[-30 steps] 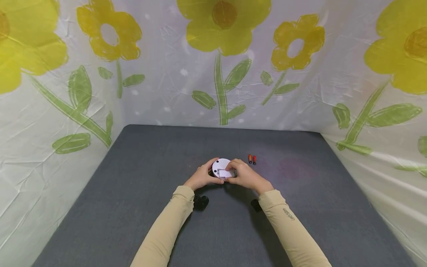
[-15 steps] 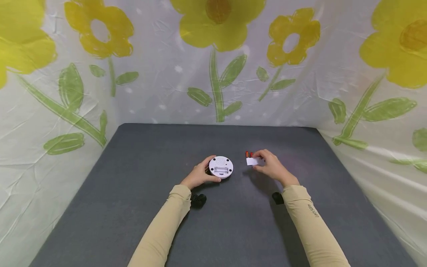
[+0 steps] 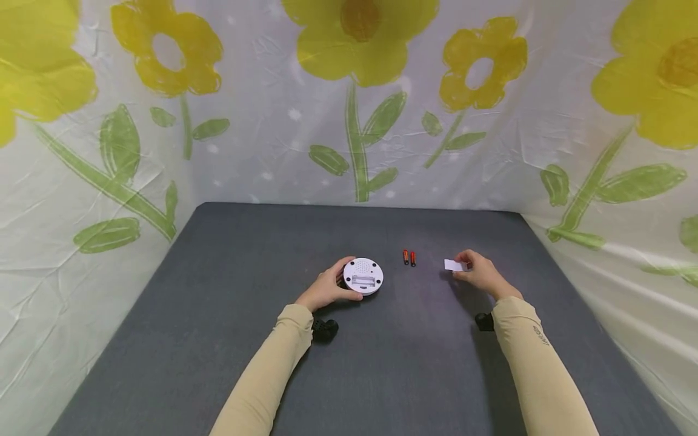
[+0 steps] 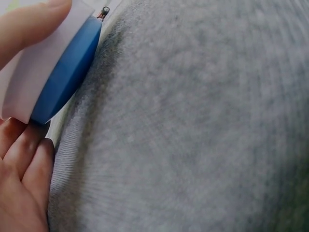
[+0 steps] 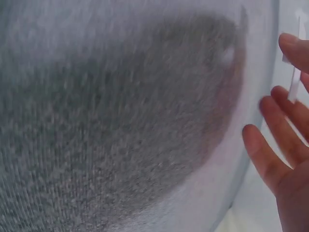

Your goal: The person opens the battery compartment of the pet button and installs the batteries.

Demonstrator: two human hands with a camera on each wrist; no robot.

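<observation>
Between the left hand [image 3: 327, 287] gripping a device [image 3: 363, 277] and the right hand [image 3: 482, 275] pinching a panel [image 3: 452, 265] lie two batteries [image 3: 412, 258].

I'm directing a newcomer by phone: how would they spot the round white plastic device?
On the dark grey table, find two small red-and-black cylinders. Left of them, a beige-sleeved left hand grips the round white plastic device. Black dots and a rectangular slot distinguish it from the flat white piece in the right hand.

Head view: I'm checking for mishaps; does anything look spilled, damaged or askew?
Nothing stands out. The round device in the left hand has an open battery slot, but the right hand pinches a white cover, so that seems deliberate.
</observation>
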